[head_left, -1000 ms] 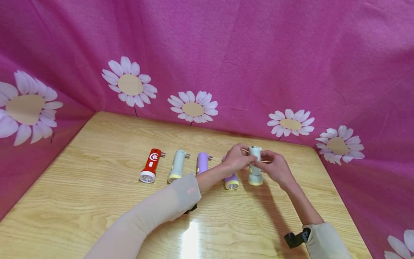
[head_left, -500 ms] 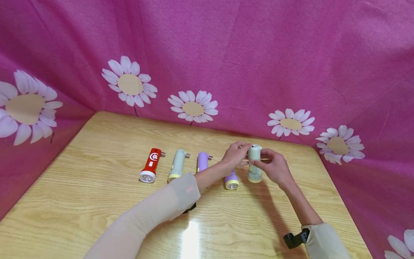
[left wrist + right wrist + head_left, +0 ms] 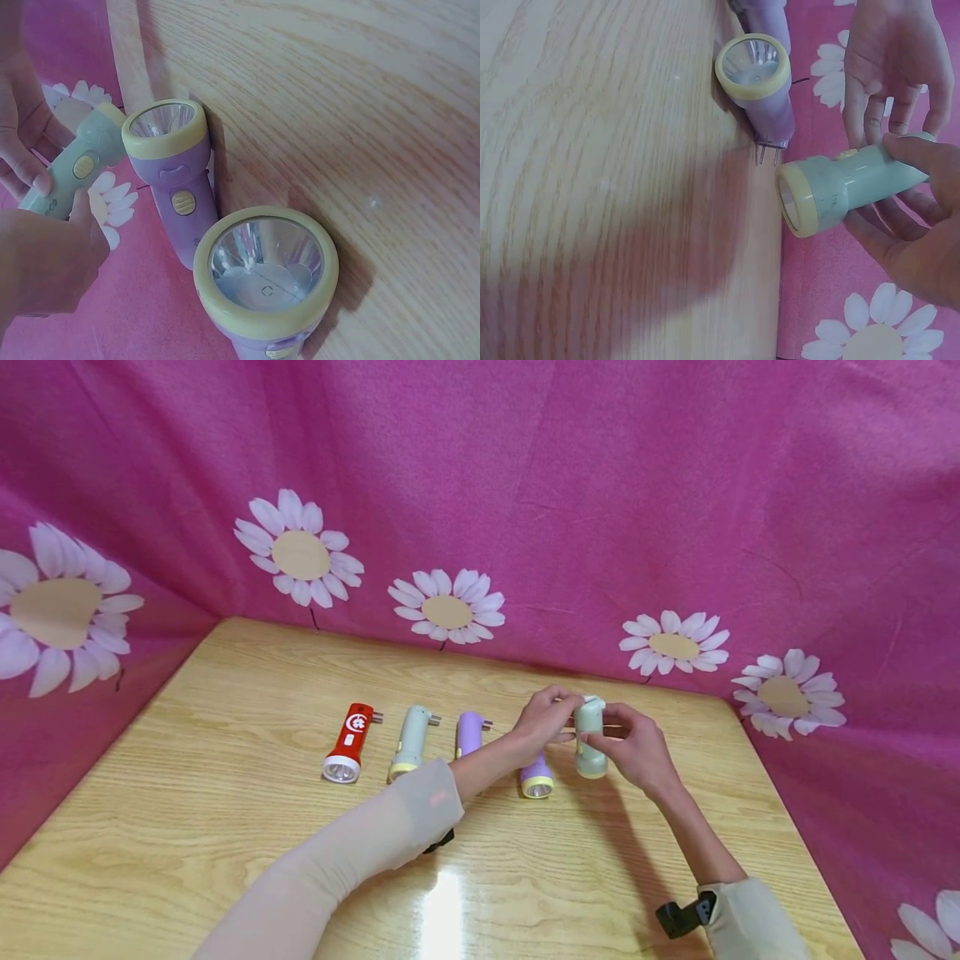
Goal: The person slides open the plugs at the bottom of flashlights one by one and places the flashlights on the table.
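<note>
In the head view a pale green flashlight stands nearly upright, yellow-rimmed lens end down. My right hand holds it from the right, thumb on the near side and fingers behind, as the right wrist view shows. My left hand is at its upper tail end, thumb by the slotted top. In the right wrist view the left fingers hang spread beside the body; I cannot tell whether thumb and finger pinch the tail. The yellow switch faces the left wrist camera.
Left of the hands lie a red flashlight, another pale green one and two purple ones, one partly hidden by my left forearm, the other under my left hand. Their plug prongs stick out. A pink flowered cloth surrounds the wooden table.
The pale green flashlight has risen slightly in my right hand. My left hand has shifted up from its body to its tail end, and the top now shows a slot.
</note>
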Tool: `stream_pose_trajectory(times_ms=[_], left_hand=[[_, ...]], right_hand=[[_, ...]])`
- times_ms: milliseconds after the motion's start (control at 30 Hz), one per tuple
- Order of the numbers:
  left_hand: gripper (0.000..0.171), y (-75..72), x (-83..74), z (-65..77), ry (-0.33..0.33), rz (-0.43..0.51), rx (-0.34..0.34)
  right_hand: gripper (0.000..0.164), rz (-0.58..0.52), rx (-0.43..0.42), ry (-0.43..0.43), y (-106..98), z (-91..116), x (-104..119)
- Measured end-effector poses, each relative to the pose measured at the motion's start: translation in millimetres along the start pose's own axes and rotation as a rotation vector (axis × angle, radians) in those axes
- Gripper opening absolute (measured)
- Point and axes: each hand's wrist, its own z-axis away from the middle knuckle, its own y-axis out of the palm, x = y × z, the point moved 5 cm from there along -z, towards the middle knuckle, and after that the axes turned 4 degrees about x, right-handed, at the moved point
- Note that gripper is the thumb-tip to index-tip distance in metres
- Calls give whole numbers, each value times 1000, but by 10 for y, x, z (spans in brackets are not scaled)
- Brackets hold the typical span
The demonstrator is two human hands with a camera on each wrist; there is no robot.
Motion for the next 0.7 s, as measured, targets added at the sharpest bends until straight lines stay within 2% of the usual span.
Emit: stream_pose_trajectory(times_ms=[200,700], left_hand=[[24,3,-5,-5,13,-2,12],[22,-8,1,-9,7,-2,30]], right_hand=[[42,6,-29,-23,-2,10,11],[43,3,-23,-21,1,28,23]])
